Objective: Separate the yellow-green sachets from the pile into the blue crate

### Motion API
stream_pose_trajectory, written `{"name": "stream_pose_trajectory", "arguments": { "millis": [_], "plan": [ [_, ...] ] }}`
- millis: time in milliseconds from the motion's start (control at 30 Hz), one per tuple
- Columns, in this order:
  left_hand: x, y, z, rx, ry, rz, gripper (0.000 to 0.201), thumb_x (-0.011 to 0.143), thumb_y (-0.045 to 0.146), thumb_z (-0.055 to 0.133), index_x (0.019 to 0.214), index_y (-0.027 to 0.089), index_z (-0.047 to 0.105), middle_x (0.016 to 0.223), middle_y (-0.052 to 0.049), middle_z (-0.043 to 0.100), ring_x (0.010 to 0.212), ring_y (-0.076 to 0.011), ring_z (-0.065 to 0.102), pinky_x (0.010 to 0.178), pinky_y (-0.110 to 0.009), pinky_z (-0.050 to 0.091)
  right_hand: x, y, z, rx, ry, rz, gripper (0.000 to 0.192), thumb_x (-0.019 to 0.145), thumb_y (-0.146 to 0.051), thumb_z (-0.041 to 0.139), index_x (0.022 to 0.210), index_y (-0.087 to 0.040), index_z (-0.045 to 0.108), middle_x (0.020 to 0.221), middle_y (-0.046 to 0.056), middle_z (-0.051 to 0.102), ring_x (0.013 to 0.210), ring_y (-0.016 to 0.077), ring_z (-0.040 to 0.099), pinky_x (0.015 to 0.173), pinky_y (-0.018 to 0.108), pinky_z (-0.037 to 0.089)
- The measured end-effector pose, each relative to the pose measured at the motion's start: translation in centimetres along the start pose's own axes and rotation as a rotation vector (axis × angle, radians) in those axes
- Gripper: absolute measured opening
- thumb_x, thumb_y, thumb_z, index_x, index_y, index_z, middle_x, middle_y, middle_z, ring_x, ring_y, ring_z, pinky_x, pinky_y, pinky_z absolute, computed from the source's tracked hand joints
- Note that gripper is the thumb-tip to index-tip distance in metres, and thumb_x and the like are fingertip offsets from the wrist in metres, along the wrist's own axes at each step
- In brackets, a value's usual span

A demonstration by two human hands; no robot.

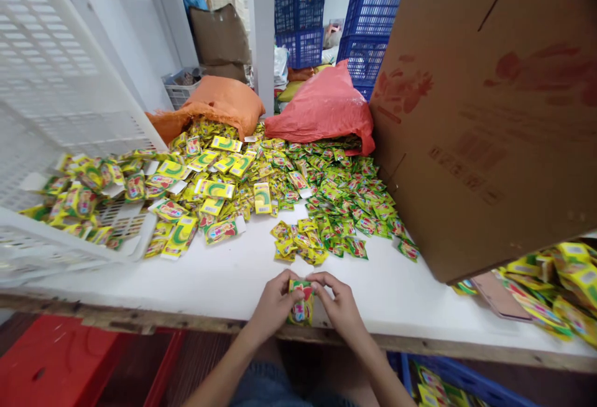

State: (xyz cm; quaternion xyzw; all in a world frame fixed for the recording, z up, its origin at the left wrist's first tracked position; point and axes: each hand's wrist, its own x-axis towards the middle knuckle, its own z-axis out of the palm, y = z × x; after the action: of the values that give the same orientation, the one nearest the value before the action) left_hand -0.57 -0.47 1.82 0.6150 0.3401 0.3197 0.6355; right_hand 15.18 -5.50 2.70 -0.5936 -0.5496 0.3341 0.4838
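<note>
At the near edge of the white table, my left hand (274, 306) and my right hand (341, 308) hold a small printed candy box (301, 308) between them. It is green and yellow with a red picture, and a white end flap stands up at its far end. Both hands have their fingers closed around its upper part. Just beyond lies a small heap of yellow candy packets (298, 242). Green candy packets (342, 198) spread out behind it to the right. To the left lie yellow candy boxes (219, 189), some with white flaps sticking out.
A white plastic crate (140, 239) tips over at left, with filled boxes inside. Orange (228, 99) and red sacks (321, 108) spill packets at the back. A large cardboard carton (466, 145) leans at right, near a phone-like flat object (501, 296). A red stool (56, 357) stands below.
</note>
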Motion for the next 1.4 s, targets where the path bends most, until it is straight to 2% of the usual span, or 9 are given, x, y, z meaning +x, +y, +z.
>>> {"name": "stream_pose_trajectory", "arguments": {
  "millis": [133, 267, 433, 667, 833, 1000, 1100, 1267, 1400],
  "plan": [
    [0.1, 0.5, -0.2, 0.006, 0.060, 0.082, 0.015, 0.077, 0.029, 0.059, 0.085, 0.016, 0.058, 0.085, -0.003, 0.060, 0.083, -0.0178, 0.056, 0.076, -0.026, 0.043, 0.4, -0.2, 0.2, -0.037, 0.017, -0.075, 0.021, 0.083, -0.035, 0.050, 0.081, -0.020, 0.065, 0.084, 0.005, 0.066, 0.085, 0.0198, 0.060, 0.079, 0.030, 0.046],
    [-0.2, 0.8, 0.2, -0.142, 0.101, 0.122, 0.028, 0.078, 0.025, 0.058, 0.105, 0.020, 0.052, 0.098, -0.006, 0.062, 0.091, -0.0184, 0.058, 0.083, -0.030, 0.043, 0.0, 0.3, 0.8, 0.025, 0.119, -0.053, 0.024, 0.082, -0.033, 0.052, 0.100, -0.021, 0.060, 0.088, 0.005, 0.064, 0.085, 0.0189, 0.059, 0.080, 0.031, 0.046],
    [-0.8, 1.4, 0.1, 0.006, 0.089, 0.169, 0.012, 0.079, 0.024, 0.057, 0.085, 0.016, 0.064, 0.100, -0.009, 0.064, 0.099, -0.0219, 0.057, 0.088, -0.032, 0.042, -0.9, 0.2, 1.0, 0.059, 0.051, -0.106, 0.016, 0.082, -0.029, 0.053, 0.088, -0.022, 0.066, 0.094, 0.006, 0.064, 0.093, 0.0199, 0.058, 0.085, 0.033, 0.044],
    [-0.5, 2.1, 0.5, 0.073, 0.194, 0.119, 0.013, 0.079, 0.024, 0.056, 0.082, 0.016, 0.065, 0.089, -0.007, 0.068, 0.086, -0.0204, 0.061, 0.079, -0.029, 0.045, -0.7, -0.7, 1.2, 0.019, 0.100, -0.026, 0.017, 0.080, -0.033, 0.056, 0.084, -0.018, 0.064, 0.081, 0.004, 0.066, 0.079, 0.0182, 0.059, 0.074, 0.028, 0.046],
    [0.4, 2.3, 0.1, 0.113, 0.168, 0.053, 0.016, 0.075, 0.028, 0.060, 0.078, 0.013, 0.068, 0.074, -0.006, 0.068, 0.073, -0.0191, 0.060, 0.070, -0.027, 0.045, -0.1, -1.1, 1.1, 0.011, 0.107, 0.018, 0.022, 0.081, -0.037, 0.054, 0.078, -0.017, 0.062, 0.072, 0.004, 0.065, 0.071, 0.0179, 0.058, 0.067, 0.027, 0.045],
    [-0.3, 1.0, 0.0, -0.036, 0.181, 0.089, 0.019, 0.075, 0.029, 0.061, 0.084, 0.014, 0.068, 0.089, -0.007, 0.068, 0.086, -0.0201, 0.060, 0.075, -0.027, 0.045, -0.7, -0.7, 1.3, 0.038, 0.107, -0.024, 0.020, 0.082, -0.035, 0.053, 0.083, -0.018, 0.063, 0.082, 0.005, 0.065, 0.082, 0.0192, 0.059, 0.075, 0.028, 0.045],
    [-0.5, 0.4, 0.1, -0.114, 0.168, 0.061, 0.020, 0.076, 0.030, 0.060, 0.085, 0.014, 0.067, 0.085, -0.007, 0.068, 0.083, -0.0191, 0.061, 0.075, -0.027, 0.046, -1.0, -0.4, 1.5, 0.048, 0.096, -0.024, 0.018, 0.082, -0.034, 0.053, 0.086, -0.018, 0.062, 0.085, 0.005, 0.065, 0.085, 0.0191, 0.059, 0.076, 0.028, 0.046],
    [0.1, 1.5, 0.2, 0.044, 0.181, 0.062, 0.020, 0.077, 0.031, 0.059, 0.078, 0.013, 0.067, 0.075, -0.005, 0.068, 0.072, -0.0173, 0.060, 0.069, -0.026, 0.046, -0.8, -0.7, 1.3, 0.061, 0.081, -0.010, 0.018, 0.083, -0.034, 0.053, 0.086, -0.018, 0.062, 0.082, 0.004, 0.066, 0.081, 0.0182, 0.060, 0.074, 0.027, 0.046],
    [0.0, 2.0, -0.5, 0.103, 0.136, 0.096, 0.020, 0.078, 0.030, 0.058, 0.080, 0.014, 0.069, 0.078, -0.006, 0.068, 0.075, -0.0178, 0.061, 0.070, -0.026, 0.046, -0.9, -0.7, 1.1, 0.070, 0.075, -0.009, 0.020, 0.083, -0.034, 0.052, 0.085, -0.018, 0.062, 0.082, 0.005, 0.066, 0.081, 0.0188, 0.060, 0.074, 0.028, 0.047]
  ]
}}
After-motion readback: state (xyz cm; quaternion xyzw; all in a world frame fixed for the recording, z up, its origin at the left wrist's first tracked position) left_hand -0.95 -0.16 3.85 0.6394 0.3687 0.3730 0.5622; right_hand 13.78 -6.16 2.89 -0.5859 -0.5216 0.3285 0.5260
